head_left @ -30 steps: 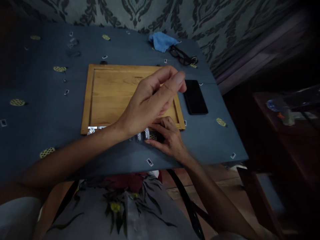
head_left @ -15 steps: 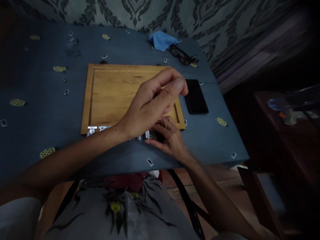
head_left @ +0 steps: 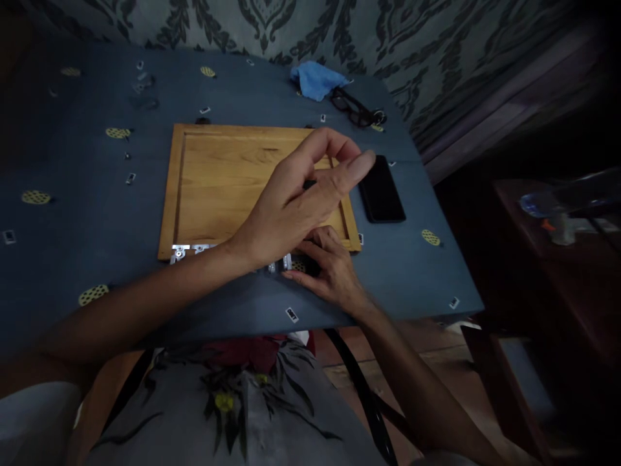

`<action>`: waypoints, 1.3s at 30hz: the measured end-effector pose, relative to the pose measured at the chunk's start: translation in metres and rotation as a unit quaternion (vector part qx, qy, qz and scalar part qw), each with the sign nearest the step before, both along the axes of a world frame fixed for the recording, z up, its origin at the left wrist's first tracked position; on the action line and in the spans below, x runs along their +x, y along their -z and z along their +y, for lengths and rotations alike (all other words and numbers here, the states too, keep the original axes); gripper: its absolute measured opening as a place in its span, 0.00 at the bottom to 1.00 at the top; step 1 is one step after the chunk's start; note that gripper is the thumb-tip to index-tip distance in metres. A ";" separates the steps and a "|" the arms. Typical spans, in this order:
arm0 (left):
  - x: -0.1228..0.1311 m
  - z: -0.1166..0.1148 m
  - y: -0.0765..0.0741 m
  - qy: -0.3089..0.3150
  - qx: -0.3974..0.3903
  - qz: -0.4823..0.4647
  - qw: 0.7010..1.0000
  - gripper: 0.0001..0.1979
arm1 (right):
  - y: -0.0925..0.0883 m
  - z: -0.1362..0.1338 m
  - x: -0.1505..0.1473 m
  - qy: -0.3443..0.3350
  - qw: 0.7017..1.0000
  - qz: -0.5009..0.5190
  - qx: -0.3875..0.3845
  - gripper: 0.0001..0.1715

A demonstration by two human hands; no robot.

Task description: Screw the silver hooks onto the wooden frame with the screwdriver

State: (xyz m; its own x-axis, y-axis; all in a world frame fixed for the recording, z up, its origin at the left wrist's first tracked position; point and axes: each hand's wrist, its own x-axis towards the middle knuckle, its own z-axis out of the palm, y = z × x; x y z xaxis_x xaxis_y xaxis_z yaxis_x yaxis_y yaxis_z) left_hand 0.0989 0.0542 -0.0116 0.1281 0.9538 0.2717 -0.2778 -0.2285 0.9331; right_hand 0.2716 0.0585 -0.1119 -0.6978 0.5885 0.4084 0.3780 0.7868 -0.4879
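A framed wooden panel (head_left: 223,184) lies flat on the blue tablecloth. Over its right part is my left hand (head_left: 303,197), thumb and fingers curled round; a small dark patch shows between them, but what they hold is mostly hidden. Below it, at the panel's near right edge, my right hand (head_left: 332,268) has thumb and fingers closed on a metal hinge (head_left: 286,262). Another metal hinge (head_left: 179,253) sits at the near left corner of the panel. My left hand and forearm cover part of the near edge.
A black phone (head_left: 381,191) lies right of the panel. Behind it are dark glasses (head_left: 354,110) and a blue cloth (head_left: 316,80). A clear item (head_left: 143,82) rests at the back left. Patterned fabric (head_left: 266,26) borders the far side; dark furniture (head_left: 557,259) stands right.
My left hand has turned, its thumb now reaching further right and its curled fingers forming a wider loop. The right hand stays at the hinge, almost unmoved.
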 end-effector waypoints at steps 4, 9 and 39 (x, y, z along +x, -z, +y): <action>0.006 -0.002 0.003 0.001 0.008 -0.056 0.998 0.20 | 0.001 0.000 -0.001 -0.010 1.000 0.027 0.012 0.27; 0.004 0.005 0.003 0.080 0.014 -0.060 0.995 0.18 | 0.000 0.000 -0.001 -0.011 1.000 0.023 0.005 0.28; 0.004 0.001 0.001 0.028 0.028 -0.082 0.996 0.16 | -0.005 -0.001 -0.002 -0.014 1.000 0.017 0.004 0.27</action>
State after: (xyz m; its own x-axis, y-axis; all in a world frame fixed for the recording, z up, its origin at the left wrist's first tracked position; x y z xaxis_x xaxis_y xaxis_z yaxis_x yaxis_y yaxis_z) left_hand 0.1029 0.0552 -0.0130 0.1298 0.9293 0.3459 -0.4398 -0.2587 0.8600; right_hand 0.2698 0.0577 -0.1074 -0.6999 0.5659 0.4358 0.3395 0.8004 -0.4941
